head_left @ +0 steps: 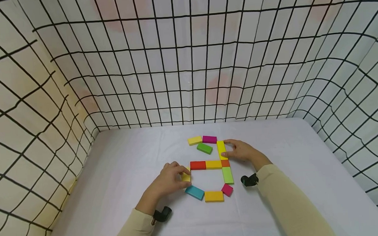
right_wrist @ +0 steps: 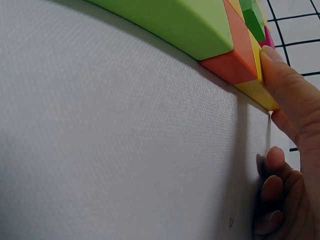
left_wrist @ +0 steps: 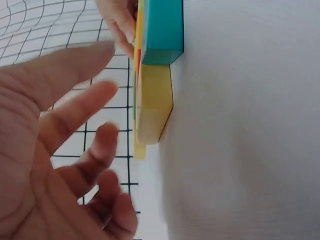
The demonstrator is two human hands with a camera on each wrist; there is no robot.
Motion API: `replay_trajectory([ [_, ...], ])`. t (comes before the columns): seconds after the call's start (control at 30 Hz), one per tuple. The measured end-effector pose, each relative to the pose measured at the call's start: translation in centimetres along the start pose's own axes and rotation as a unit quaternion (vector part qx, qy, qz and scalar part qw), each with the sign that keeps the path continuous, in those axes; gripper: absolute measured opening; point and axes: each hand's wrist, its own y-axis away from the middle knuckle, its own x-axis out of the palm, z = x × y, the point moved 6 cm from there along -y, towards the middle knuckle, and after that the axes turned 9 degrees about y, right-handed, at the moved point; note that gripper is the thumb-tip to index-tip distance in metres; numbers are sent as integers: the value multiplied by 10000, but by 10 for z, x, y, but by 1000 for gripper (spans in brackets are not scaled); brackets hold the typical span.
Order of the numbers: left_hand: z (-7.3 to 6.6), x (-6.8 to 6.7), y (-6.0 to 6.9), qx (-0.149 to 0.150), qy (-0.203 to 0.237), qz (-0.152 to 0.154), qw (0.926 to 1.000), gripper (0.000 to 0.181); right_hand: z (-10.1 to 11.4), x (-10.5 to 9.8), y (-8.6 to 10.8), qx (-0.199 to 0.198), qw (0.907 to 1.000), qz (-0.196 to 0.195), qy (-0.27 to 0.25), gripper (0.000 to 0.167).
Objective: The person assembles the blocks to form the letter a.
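In the head view my left hand (head_left: 171, 179) is over a pale yellow block (head_left: 186, 176), its thumb and index finger spread about it. A gap shows between these fingers and the pale yellow block (left_wrist: 155, 100) in the left wrist view. Touching that block's near end is a teal block (head_left: 194, 192). My right hand (head_left: 240, 150) holds a long yellow block (head_left: 221, 149) between thumb and index finger, at the top of the right column. Below it sit an orange block (head_left: 225, 163) and a light green block (head_left: 227, 175). The other right fingers are loosely curled.
A red block (head_left: 198, 165) and an amber block (head_left: 213, 165) form a row. Lower down lie another amber block (head_left: 214, 196) and a crimson block (head_left: 227, 189). Yellow (head_left: 195, 141), magenta (head_left: 209, 139) and green (head_left: 205, 148) blocks lie farther back. Black grid netting (head_left: 187, 79) surrounds the table.
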Motion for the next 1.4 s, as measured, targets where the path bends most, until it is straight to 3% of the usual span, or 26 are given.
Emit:
replay_trajectory([
  [0.1,3,0,0,-52,20,123,9999,31,-1,0,0,7,10000,-17,-17,84],
  [0.27,18,-4,-2,-435,-92,-125,9989,34,-1,0,0,-20,10000,-9,-70,85],
  [0.4,29,-6,-1,-724,109,-188,9971,41,0,-1,0,-29,10000,-12,-93,85],
  [0.6,35,-5,-1,-881,327,-85,9955,47,1,0,-1,-33,10000,-18,-55,85],
  [0.97,38,-3,-2,-780,410,-114,9960,47,-1,1,1,-21,9999,-74,-95,86],
  [1.4,37,-3,-3,-622,464,-136,9969,45,-4,1,4,-169,9985,-494,-188,83],
])
